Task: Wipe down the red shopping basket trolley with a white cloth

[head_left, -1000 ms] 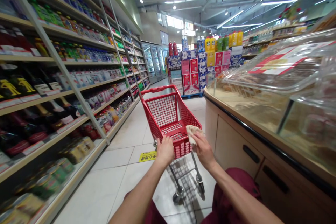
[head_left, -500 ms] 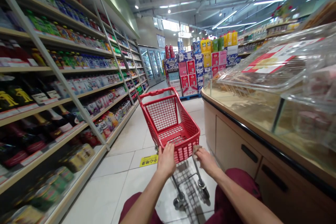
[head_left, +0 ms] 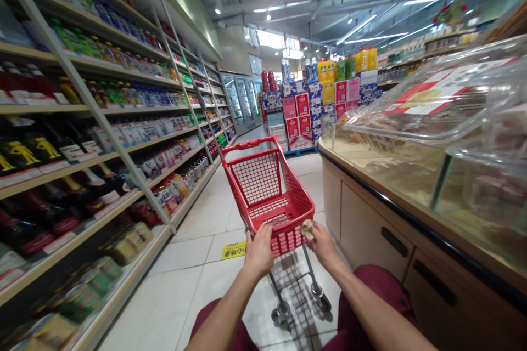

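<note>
Red cart (head_left: 288,209), probably stiff, best held by the rim (head_left: 294,222) under left fingers (head_left: 265,232), grip unclear; soft-looking cloth (head_left: 307,228) clutched in right fingers (head_left: 317,232).

Cart (head_left: 286,209) between shelves (head_left: 111,135), left, and counter (head_left: 366,203), right; boxes (head_left: 303,124) beyond, apparently on pallet (head_left: 303,150).

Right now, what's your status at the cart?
Left hand on red shopping cart, near end. Right hand holding pale cloth by near corner. Display counter at right.
</note>
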A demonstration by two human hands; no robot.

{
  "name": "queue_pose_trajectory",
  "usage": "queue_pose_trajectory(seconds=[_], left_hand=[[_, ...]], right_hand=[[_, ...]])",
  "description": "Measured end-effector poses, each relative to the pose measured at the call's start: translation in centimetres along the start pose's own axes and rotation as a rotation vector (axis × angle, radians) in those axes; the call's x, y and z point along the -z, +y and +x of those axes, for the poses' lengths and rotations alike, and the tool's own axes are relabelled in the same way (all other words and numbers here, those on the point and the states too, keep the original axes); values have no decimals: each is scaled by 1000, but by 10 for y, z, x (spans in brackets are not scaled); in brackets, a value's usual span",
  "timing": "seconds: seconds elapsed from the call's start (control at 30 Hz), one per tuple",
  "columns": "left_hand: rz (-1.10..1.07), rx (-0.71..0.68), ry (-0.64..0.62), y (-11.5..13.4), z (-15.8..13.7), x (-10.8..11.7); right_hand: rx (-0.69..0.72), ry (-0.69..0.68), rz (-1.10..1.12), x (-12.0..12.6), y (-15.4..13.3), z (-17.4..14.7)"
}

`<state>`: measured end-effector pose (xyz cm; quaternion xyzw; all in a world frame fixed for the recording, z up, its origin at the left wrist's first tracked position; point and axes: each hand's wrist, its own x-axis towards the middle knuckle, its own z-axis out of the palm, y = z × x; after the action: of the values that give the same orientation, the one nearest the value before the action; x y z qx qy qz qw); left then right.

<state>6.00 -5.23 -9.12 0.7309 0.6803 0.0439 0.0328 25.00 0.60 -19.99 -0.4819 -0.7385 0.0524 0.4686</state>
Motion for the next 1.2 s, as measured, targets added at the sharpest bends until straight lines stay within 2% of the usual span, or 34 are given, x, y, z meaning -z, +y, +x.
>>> queue_pose_trajectory(seconds=[0.1, 0.27, 0.3, 0.43, 0.5, 0.57, 0.63, 0.7, 0.77, 0.87, 0.9, 0.97, 1.07, 1.13, 1.2], left_hand=[[-16, 6, -3, -4, 0, -1], [-49, 16, -11, -3, 1, -3], [-52, 19, -12, -2, 1, -2], [-64, 13, -14, -1, -2, 3], [-73, 9, -14, -2, -3, 4], [-83, 9, -13, -4, -3, 4], [-94, 13, -9, -5, -2, 2], [-106, 16, -6, -5, -1, 1], [-116, 13, -5, -5, -1, 0], [-137, 2, -2, -8, -2, 0], [-147, -1, 0, -9, -2, 0], [-172, -6, 8, -12, -1, -1], [-217, -10, 25, -16, 2, -3], [-252, -15, 33, -19, 4, -3], [-287, -27, 32, -24, 4, -1]], right_hand=[[21, -57, 4, 8, 5, -11], [-68, 167, -90, 37, 8, 13], [-67, 153, -110, 36, 7, 15], [-2, -45, -125, 22, -2, 0], [5, -68, -118, 23, -3, -5], [-30, 47, -108, 32, -1, 2], [-65, 241, -94, 42, 0, 17], [-61, 317, -92, 44, 0, 27], [-36, 204, -115, 38, -2, 24], [23, -101, -163, 26, -10, 6], [48, -155, -167, 24, -14, 1], [93, -130, -142, 27, -26, 1], [140, 30, -60, 28, -48, 15], [190, -16, -58, 15, -61, 17], [250, -149, -98, -3, -68, 7]])
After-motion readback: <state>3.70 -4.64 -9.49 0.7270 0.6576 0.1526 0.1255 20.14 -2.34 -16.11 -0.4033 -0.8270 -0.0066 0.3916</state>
